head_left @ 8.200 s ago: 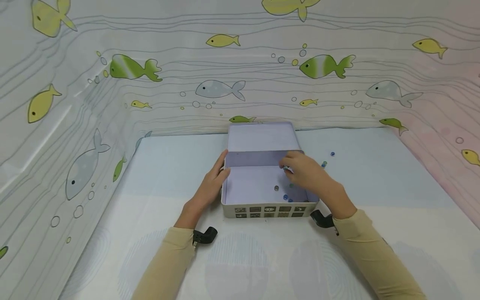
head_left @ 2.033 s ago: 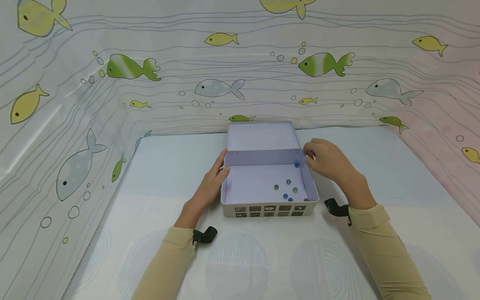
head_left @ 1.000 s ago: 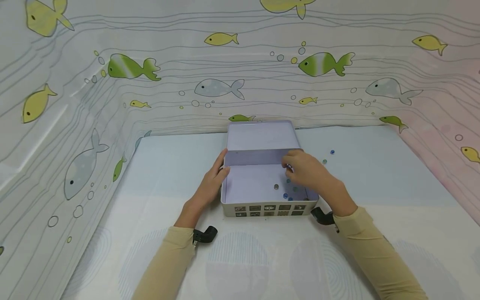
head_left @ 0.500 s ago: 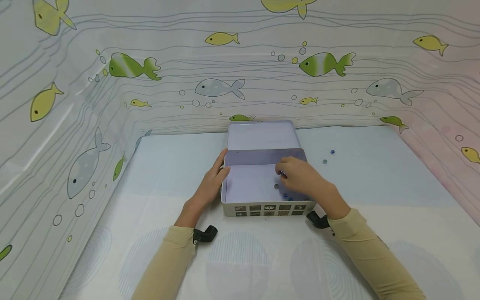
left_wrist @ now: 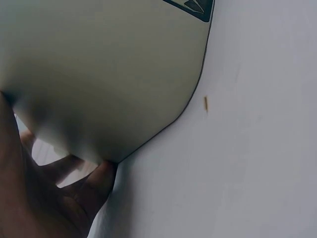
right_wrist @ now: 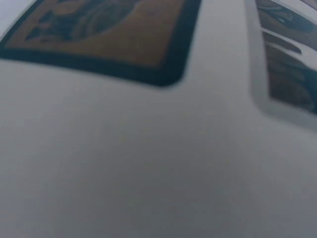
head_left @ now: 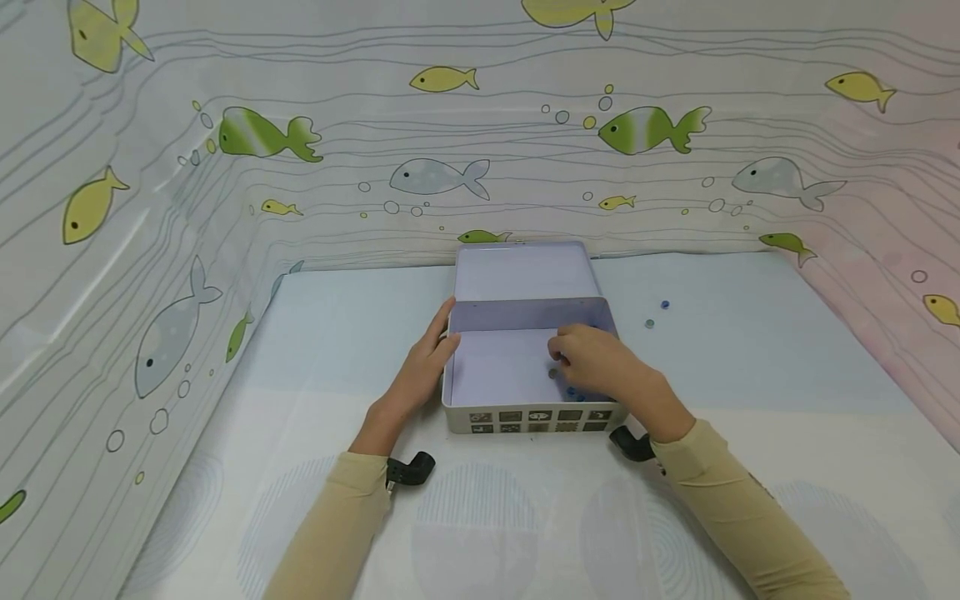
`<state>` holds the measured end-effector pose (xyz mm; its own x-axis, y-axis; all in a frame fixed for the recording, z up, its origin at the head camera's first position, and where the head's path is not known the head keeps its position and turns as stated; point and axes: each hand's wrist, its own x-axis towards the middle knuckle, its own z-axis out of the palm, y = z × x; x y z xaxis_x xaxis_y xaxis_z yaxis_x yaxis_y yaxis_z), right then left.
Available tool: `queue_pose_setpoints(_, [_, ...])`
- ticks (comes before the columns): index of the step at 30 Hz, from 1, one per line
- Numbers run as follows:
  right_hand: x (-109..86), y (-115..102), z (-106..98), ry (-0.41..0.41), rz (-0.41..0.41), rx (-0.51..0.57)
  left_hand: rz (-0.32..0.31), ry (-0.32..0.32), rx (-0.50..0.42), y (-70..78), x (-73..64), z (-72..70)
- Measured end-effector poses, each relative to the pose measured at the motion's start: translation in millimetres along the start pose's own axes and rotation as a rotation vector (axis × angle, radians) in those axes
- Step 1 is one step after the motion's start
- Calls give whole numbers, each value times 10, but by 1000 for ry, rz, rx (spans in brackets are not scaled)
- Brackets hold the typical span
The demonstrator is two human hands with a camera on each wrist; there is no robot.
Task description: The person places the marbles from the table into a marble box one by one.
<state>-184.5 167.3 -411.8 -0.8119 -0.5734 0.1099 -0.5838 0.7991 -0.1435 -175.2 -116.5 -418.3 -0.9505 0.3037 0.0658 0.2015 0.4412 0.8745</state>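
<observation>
An open tin box with a pale lilac inside and small dark pictures along its front stands in the middle of the table, its lid tipped back. My left hand grips the box's left side, thumb at the rim; in the left wrist view its fingertips meet the outer wall. Bent at the fingers, my right hand reaches low into the right part of the box. Right by its fingertips lies a greyish marble, and blue marbles show under the palm. I cannot tell whether its fingers pinch a marble.
On the table right of the box lie a blue marble and a greyish-green marble. A fish-patterned sheet rises behind the table and along both sides. In the right wrist view the box's printed wall fills the frame.
From outside the box's right rim, my right hand has come over into the box, then moved left and lower toward the front. My left hand has stayed on the box's left side.
</observation>
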Motion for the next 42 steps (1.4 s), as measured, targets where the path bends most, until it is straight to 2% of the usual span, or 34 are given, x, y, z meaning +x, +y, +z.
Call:
queue_pose_setpoints(10, [-7, 15, 20, -23, -2, -9, -1, 0, -9, 7, 5, 8])
queue_pose_setpoints(28, [-6, 20, -2, -8, 5, 22, -4, 1, -3, 13, 7, 2])
queue_pose_setpoints(35, [-6, 40, -24, 20, 4, 54, 14, 45, 4, -409, 163, 85])
queue_pose_setpoints(42, [-9, 124, -91, 40, 51, 68, 16, 46, 4, -411, 169, 83])
